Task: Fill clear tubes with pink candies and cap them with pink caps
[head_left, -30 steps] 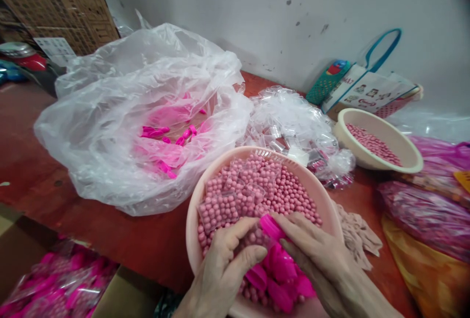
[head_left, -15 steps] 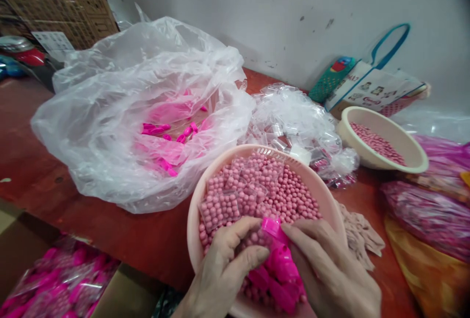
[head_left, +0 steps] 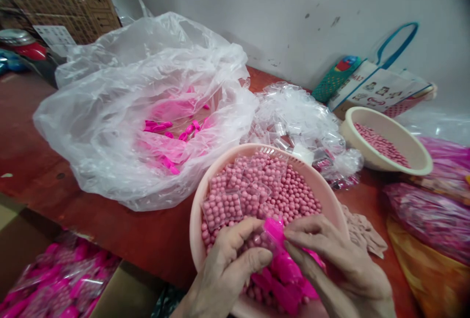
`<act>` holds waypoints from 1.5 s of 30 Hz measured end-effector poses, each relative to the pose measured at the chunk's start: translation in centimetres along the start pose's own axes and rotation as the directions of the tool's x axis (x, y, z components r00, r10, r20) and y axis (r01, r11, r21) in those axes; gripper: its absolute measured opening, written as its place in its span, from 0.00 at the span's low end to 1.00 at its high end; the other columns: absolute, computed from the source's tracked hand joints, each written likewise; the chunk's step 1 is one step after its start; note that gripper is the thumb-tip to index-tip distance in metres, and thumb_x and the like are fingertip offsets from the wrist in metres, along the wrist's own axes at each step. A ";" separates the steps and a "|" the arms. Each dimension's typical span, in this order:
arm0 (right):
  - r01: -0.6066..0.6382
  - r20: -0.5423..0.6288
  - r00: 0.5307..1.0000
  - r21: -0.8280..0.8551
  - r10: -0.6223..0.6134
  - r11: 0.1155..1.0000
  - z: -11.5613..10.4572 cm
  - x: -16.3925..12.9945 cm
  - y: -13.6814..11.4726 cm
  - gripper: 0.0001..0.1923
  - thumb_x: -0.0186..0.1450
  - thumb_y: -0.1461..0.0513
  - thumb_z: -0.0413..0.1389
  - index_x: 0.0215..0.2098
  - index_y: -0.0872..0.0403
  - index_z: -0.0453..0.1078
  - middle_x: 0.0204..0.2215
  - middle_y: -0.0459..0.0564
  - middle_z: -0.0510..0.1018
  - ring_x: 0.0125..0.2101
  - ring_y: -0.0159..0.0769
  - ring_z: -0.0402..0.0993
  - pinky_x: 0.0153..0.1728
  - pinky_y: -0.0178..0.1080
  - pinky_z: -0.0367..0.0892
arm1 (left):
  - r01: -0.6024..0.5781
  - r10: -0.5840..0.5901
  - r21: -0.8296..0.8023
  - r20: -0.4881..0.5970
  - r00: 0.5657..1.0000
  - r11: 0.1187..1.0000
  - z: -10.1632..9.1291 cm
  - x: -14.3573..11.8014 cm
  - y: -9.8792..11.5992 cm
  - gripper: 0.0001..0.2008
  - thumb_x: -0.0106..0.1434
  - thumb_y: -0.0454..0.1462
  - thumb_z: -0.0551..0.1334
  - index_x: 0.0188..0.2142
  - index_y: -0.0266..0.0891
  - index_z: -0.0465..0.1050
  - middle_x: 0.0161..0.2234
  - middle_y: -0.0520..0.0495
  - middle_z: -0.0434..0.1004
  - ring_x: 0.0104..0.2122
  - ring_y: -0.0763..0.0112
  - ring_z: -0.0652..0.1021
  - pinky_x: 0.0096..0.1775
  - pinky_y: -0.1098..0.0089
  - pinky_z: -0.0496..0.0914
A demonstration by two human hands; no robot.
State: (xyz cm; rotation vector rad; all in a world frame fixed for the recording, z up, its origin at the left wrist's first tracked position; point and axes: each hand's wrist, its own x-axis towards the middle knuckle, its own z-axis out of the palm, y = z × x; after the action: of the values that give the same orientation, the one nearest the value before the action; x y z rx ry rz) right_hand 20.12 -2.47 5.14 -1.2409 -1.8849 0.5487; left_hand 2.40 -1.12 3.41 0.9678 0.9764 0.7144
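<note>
Over the pink basin point(head_left: 198, 220), left hand point(head_left: 227, 264) gripped a bead packet point(head_left: 257, 239), right hand point(head_left: 330, 254) pinched its magenta clip point(head_left: 273, 227); several filled packets point(head_left: 222, 208) lay there, loose beads point(head_left: 297, 195) remained.

Glossy plastic clip point(head_left: 274, 230); seemingly matt pink beads point(head_left: 293, 195).

Pale pink basket point(head_left: 205, 200) of dusty-pink beads point(head_left: 293, 195); hot-pink clips point(head_left: 282, 264) (lower centre); cream bowl point(head_left: 389, 161), brick-red table point(head_left: 147, 239).
</note>
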 end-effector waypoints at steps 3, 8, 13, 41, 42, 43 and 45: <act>0.005 -0.001 1.000 -0.084 -0.005 0.996 0.0 0.1 -0.5 0.18 0.64 0.70 0.55 0.46 0.41 0.72 0.34 0.48 0.76 0.34 0.38 0.75 0.30 0.35 0.72 | 0.026 -0.024 0.027 -0.059 0.998 0.999 0.0 -0.2 -0.2 0.11 0.60 0.36 0.60 0.43 0.42 0.74 0.27 0.53 0.72 0.28 0.69 0.73 0.31 0.74 0.68; 0.066 -0.014 0.998 -0.086 -0.068 0.994 0.9 -0.6 -0.7 0.21 0.64 0.72 0.54 0.49 0.43 0.70 0.35 0.47 0.76 0.35 0.36 0.75 0.33 0.34 0.73 | 0.002 0.000 0.022 -0.098 0.995 1.000 -0.3 -0.4 -0.7 0.15 0.61 0.38 0.60 0.47 0.42 0.73 0.32 0.49 0.74 0.33 0.65 0.74 0.30 0.74 0.68; 0.123 -0.017 0.992 -0.121 -0.126 0.985 1.2 -0.9 0.0 0.18 0.65 0.69 0.56 0.51 0.49 0.67 0.37 0.50 0.74 0.38 0.37 0.74 0.37 0.34 0.74 | 0.002 0.000 -0.112 0.013 1.000 0.994 -0.3 -0.1 -0.6 0.10 0.64 0.40 0.59 0.44 0.42 0.73 0.27 0.55 0.68 0.25 0.77 0.68 0.28 0.78 0.65; -0.333 0.070 0.943 0.177 0.326 0.926 -1.3 0.4 0.8 0.10 0.63 0.60 0.60 0.43 0.47 0.72 0.33 0.43 0.80 0.29 0.34 0.79 0.29 0.29 0.75 | 0.028 -0.008 -0.235 0.088 0.996 0.971 -0.2 0.5 -1.2 0.11 0.65 0.44 0.58 0.37 0.38 0.67 0.26 0.53 0.69 0.19 0.81 0.67 0.18 0.81 0.56; -0.355 0.038 0.935 0.181 0.354 0.917 -1.4 0.3 0.9 0.08 0.63 0.60 0.60 0.41 0.47 0.73 0.32 0.43 0.80 0.29 0.34 0.79 0.29 0.29 0.75 | 0.024 -0.006 -0.219 0.082 0.997 0.976 -0.2 0.5 -1.2 0.10 0.65 0.44 0.58 0.37 0.38 0.68 0.26 0.53 0.70 0.20 0.81 0.67 0.18 0.81 0.57; -0.350 0.009 0.936 0.151 0.352 0.925 -1.2 0.3 0.9 0.09 0.64 0.60 0.59 0.43 0.47 0.72 0.32 0.44 0.80 0.30 0.35 0.79 0.31 0.30 0.75 | 0.019 -0.003 -0.202 0.080 0.997 0.979 -0.2 0.5 -1.0 0.10 0.65 0.43 0.57 0.39 0.39 0.68 0.27 0.53 0.70 0.20 0.81 0.67 0.19 0.81 0.57; -0.266 -0.012 0.964 0.033 0.266 0.964 -0.3 0.1 0.9 0.16 0.68 0.59 0.54 0.54 0.48 0.66 0.36 0.47 0.79 0.34 0.36 0.78 0.37 0.33 0.75 | 0.006 0.009 -0.175 0.084 0.996 0.985 -0.2 0.3 -0.7 0.09 0.66 0.42 0.57 0.40 0.40 0.69 0.26 0.55 0.68 0.19 0.82 0.65 0.20 0.80 0.58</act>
State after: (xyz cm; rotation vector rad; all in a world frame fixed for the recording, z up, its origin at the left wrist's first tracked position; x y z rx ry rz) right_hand 20.81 -2.04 4.70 -1.4843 -1.6993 0.7045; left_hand 2.42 -1.07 2.58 0.8383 0.8240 0.7419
